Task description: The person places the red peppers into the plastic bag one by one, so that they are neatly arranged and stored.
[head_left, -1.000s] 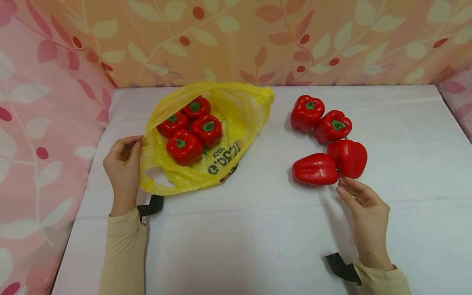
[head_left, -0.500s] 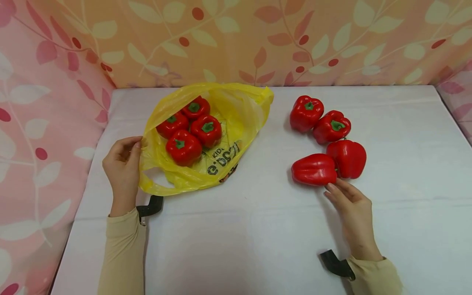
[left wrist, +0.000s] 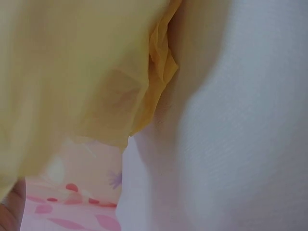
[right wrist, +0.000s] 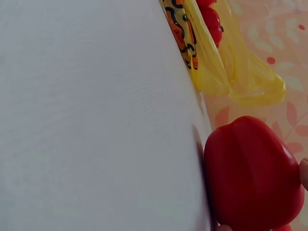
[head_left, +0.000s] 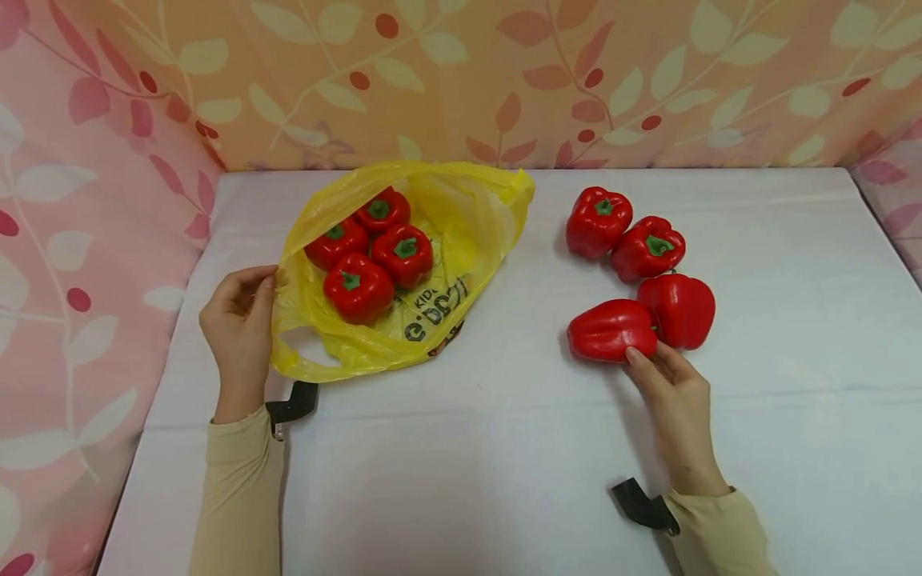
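Note:
My left hand pinches the left rim of a yellow plastic bag, whose mouth is held open with several red peppers inside. In the left wrist view the bag covers most of the hand. On the right, my right hand grips the stem end of a red pepper lying on its side, thumb on the near face. The right wrist view shows this pepper between two fingertips.
A red pepper touches the gripped one's stem end on the right. Two more peppers stand behind. All are on a white-covered table; patterned cloth rises behind and at the sides.
My right hand has moved left and closed on the side-lying pepper, which has shifted very slightly left. The left hand and the bag have stayed practically still.

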`<move>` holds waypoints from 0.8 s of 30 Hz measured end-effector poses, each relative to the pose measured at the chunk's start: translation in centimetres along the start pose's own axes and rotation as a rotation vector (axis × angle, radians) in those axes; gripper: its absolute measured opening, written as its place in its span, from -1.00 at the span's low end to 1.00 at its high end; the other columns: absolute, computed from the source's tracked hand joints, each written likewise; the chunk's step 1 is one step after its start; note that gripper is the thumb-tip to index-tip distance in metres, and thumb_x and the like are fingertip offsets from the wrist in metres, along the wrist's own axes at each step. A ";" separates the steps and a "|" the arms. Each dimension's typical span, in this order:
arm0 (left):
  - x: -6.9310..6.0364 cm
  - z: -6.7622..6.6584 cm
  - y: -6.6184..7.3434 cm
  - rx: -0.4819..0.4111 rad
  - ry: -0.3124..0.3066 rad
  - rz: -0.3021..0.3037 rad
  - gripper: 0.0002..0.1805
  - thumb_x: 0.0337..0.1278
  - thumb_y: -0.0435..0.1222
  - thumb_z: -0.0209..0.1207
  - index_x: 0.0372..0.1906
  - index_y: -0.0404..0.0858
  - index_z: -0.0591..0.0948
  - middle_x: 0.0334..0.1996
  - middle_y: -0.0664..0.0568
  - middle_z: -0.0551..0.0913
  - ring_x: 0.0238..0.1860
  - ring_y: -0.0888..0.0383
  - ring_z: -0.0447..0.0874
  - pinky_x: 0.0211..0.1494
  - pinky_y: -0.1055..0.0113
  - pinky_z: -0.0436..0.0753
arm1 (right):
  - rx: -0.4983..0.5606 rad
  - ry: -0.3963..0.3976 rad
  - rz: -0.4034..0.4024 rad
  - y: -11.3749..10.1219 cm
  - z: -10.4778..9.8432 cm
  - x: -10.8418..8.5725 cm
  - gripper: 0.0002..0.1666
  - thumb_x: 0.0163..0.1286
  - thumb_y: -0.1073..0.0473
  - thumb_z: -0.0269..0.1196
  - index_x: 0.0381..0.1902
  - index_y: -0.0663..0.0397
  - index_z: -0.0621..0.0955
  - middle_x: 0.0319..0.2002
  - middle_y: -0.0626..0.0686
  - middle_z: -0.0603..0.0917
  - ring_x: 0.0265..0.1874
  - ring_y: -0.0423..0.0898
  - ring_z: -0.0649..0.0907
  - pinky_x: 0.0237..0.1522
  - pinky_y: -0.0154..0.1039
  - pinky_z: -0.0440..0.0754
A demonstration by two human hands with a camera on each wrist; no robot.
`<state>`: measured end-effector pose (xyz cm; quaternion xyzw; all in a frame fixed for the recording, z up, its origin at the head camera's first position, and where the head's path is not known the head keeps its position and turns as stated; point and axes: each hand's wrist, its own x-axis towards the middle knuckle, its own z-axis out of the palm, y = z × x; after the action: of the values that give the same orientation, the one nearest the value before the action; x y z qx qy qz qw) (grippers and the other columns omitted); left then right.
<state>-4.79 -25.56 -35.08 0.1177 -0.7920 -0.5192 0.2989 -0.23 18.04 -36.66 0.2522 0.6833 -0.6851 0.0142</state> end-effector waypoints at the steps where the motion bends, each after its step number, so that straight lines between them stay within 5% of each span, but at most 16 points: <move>1: 0.0 0.0 0.0 -0.001 0.000 0.002 -0.82 0.22 -0.40 0.16 -0.18 -0.44 0.67 -0.27 -0.04 0.68 -0.33 0.27 0.58 -0.19 0.54 0.55 | -0.007 0.009 -0.002 0.0 0.1 0.0 -0.30 0.28 0.13 0.29 0.29 0.31 0.35 -0.04 0.01 0.51 -0.13 -0.23 0.58 -0.14 -0.49 0.57; 6: 0.0 0.0 0.0 -0.005 0.000 0.000 -0.83 0.21 -0.41 0.16 -0.18 -0.42 0.68 -0.27 -0.06 0.68 -0.32 0.27 0.59 -0.18 0.55 0.55 | -0.046 0.042 -0.054 0.2 0.2 0.0 -0.32 0.20 0.19 0.35 0.26 0.23 0.42 -0.08 -0.03 0.57 -0.13 -0.19 0.57 -0.17 -0.54 0.56; 10: 0.0 0.0 0.1 -0.010 -0.004 -0.003 -0.83 0.22 -0.41 0.15 -0.18 -0.41 0.68 -0.26 -0.12 0.67 -0.32 0.27 0.59 -0.18 0.54 0.56 | -0.121 0.002 -0.178 0.1 0.5 -0.4 -0.30 0.15 0.27 0.38 0.27 0.18 0.43 0.07 0.01 0.53 0.00 -0.14 0.52 -0.12 -0.56 0.53; 21: 0.0 0.0 0.1 -0.007 0.005 -0.013 -0.84 0.21 -0.41 0.16 -0.19 -0.39 0.69 -0.26 -0.10 0.68 -0.32 0.27 0.59 -0.20 0.55 0.55 | -0.325 -0.209 -0.740 0.2 1.6 -0.2 -0.12 -0.20 0.63 0.43 0.19 0.34 0.44 0.12 0.20 0.47 0.12 -0.13 0.43 0.07 -0.51 0.44; 24: 0.0 0.0 0.1 0.001 0.001 -0.010 -0.83 0.22 -0.40 0.15 -0.18 -0.39 0.68 -0.25 -0.13 0.67 -0.31 0.27 0.59 -0.19 0.54 0.55 | -0.336 -0.283 -0.817 0.3 1.9 -0.1 -0.07 -0.29 0.65 0.44 0.18 0.38 0.42 0.11 0.26 0.45 0.14 -0.12 0.41 0.09 -0.50 0.43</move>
<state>-4.79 -25.50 -35.02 0.1219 -0.7916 -0.5202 0.2965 -0.69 16.18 -37.06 -0.1394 0.8195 -0.5420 -0.1230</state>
